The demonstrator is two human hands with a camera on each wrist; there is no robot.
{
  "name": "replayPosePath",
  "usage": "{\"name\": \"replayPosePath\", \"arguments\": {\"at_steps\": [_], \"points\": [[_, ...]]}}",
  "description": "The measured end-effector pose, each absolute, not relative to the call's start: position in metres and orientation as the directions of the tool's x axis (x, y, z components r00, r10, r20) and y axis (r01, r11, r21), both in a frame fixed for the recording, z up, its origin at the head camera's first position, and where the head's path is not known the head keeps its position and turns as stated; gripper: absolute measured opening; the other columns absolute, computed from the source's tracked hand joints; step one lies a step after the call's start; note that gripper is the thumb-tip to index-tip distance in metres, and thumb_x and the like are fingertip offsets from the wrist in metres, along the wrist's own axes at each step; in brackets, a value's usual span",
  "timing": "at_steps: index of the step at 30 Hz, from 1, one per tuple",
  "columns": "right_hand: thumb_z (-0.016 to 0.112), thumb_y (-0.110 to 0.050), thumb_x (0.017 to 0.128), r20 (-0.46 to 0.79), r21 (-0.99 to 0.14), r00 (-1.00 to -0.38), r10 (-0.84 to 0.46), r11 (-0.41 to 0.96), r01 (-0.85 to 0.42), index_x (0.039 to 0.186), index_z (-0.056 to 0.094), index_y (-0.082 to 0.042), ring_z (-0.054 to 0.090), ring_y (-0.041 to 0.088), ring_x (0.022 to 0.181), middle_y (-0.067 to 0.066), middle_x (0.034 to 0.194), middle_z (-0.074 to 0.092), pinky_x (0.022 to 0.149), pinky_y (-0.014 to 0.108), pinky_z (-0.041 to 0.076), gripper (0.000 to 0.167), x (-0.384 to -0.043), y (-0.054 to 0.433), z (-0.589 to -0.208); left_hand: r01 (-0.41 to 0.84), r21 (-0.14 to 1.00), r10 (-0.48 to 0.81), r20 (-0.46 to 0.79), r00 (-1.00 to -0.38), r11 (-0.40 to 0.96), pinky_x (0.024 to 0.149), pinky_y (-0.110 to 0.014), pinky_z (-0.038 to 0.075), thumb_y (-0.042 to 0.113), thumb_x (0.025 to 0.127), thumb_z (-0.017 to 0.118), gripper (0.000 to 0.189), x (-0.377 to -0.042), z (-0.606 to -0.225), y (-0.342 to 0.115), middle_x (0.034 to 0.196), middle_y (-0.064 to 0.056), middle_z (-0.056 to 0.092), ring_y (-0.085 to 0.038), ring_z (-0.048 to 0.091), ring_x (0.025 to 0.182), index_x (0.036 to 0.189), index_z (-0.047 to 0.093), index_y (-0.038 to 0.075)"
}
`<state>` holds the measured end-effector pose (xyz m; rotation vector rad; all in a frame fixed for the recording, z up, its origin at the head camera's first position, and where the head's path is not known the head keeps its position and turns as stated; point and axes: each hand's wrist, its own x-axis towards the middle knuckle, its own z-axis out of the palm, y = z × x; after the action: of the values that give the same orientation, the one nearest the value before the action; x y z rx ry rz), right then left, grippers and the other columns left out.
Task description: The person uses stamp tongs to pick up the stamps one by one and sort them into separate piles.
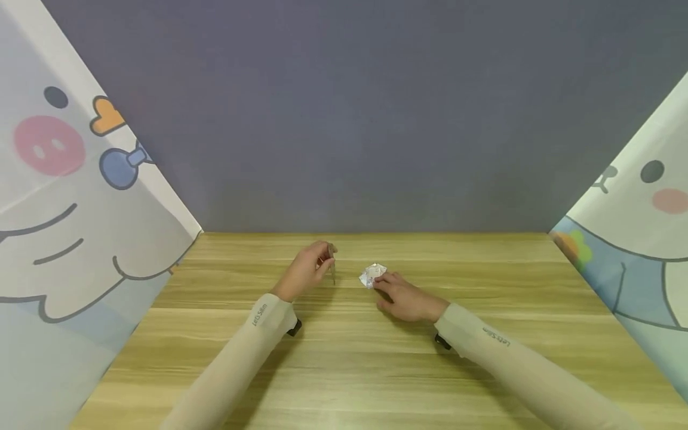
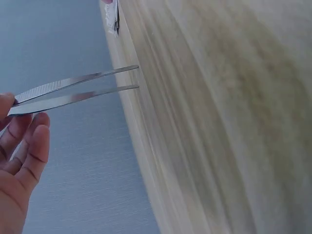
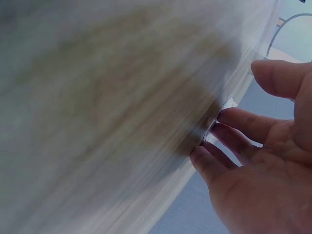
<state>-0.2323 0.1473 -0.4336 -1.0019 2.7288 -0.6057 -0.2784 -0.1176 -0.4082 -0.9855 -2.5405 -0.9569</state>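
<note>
My left hand (image 1: 303, 273) pinches a pair of silver metal tweezers (image 2: 78, 97) near the closed end, thumb on one side and fingers on the other. In the left wrist view the two tips stand apart and point down at the tabletop. On the wooden table (image 1: 344, 370), to the right of the tweezers, lies a small, crinkled silvery-white packet (image 1: 369, 275). My right hand (image 1: 405, 298) rests its fingertips on the near right part of this packet. The right wrist view shows the thumb (image 3: 280, 78) held away from the packet, with the fingers only slightly bent.
A grey panel (image 1: 376, 119) rises behind the table's far edge. Sheets with cartoon prints stand at the left (image 1: 123, 233) and at the right (image 1: 645, 233). Both forearms wear pale sleeves (image 1: 236, 358), with dark wrist devices (image 1: 443, 341) under the cuffs.
</note>
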Motion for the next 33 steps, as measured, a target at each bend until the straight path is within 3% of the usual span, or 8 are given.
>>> {"name": "replayPosePath", "arguments": {"at_steps": [3,9,17,25,33], "points": [[0.054,-0.021,0.098,-0.018,-0.427,-0.758,-0.652,0.691,-0.584,0.136,0.044,0.007,0.030,0.035,0.132,0.018,0.140,0.040,0.107,0.048,0.029,0.048,-0.231,0.149,-0.436,0.657,0.498,0.497,0.429,-0.754,0.566,0.064,-0.020,0.051,0.007,0.092,0.063,0.005,-0.277,-0.410,-0.116,0.089,-0.001,0.062,-0.007,0.058,0.072,0.094,0.063,0.002],[0.053,-0.024,0.098,-0.029,-0.407,-0.759,-0.650,0.701,-0.585,0.138,0.043,0.004,0.029,0.033,0.133,0.016,0.141,0.039,0.107,0.045,0.030,0.050,-0.230,0.149,-0.441,0.577,0.528,0.443,0.369,-0.817,0.624,0.058,-0.020,0.051,0.005,0.088,0.067,0.005,-0.274,-0.411,-0.113,0.077,-0.001,0.067,-0.005,0.061,0.065,0.093,0.066,0.004],[0.054,-0.022,0.097,-0.040,-0.382,-0.762,-0.646,0.714,-0.586,0.139,0.040,0.006,0.030,0.032,0.132,0.017,0.142,0.037,0.107,0.044,0.030,0.053,-0.228,0.150,-0.440,0.497,0.564,0.384,0.316,-0.868,0.659,0.056,-0.020,0.051,0.012,0.092,0.065,0.005,-0.271,-0.412,-0.109,0.078,-0.001,0.068,-0.006,0.063,0.065,0.090,0.065,0.007],[0.052,-0.025,0.098,-0.066,-0.362,-0.760,-0.646,0.725,-0.585,0.143,0.035,0.005,0.028,0.031,0.134,0.016,0.147,0.031,0.108,0.043,0.029,0.057,-0.228,0.149,-0.439,0.407,0.710,0.281,0.296,-0.913,0.575,0.058,-0.024,0.054,0.011,0.092,0.065,0.006,-0.277,-0.410,-0.098,0.082,-0.004,0.069,-0.015,0.068,0.074,0.094,0.062,0.007],[0.052,-0.026,0.098,-0.085,-0.365,-0.761,-0.643,0.731,-0.577,0.143,0.034,0.004,0.026,0.031,0.136,0.016,0.148,0.030,0.108,0.044,0.028,0.057,-0.228,0.149,-0.434,0.409,0.746,0.258,0.318,-0.912,0.526,0.059,-0.023,0.054,0.013,0.092,0.064,0.009,-0.284,-0.408,-0.073,0.084,-0.005,0.070,-0.014,0.067,0.075,0.095,0.063,0.005]]}}
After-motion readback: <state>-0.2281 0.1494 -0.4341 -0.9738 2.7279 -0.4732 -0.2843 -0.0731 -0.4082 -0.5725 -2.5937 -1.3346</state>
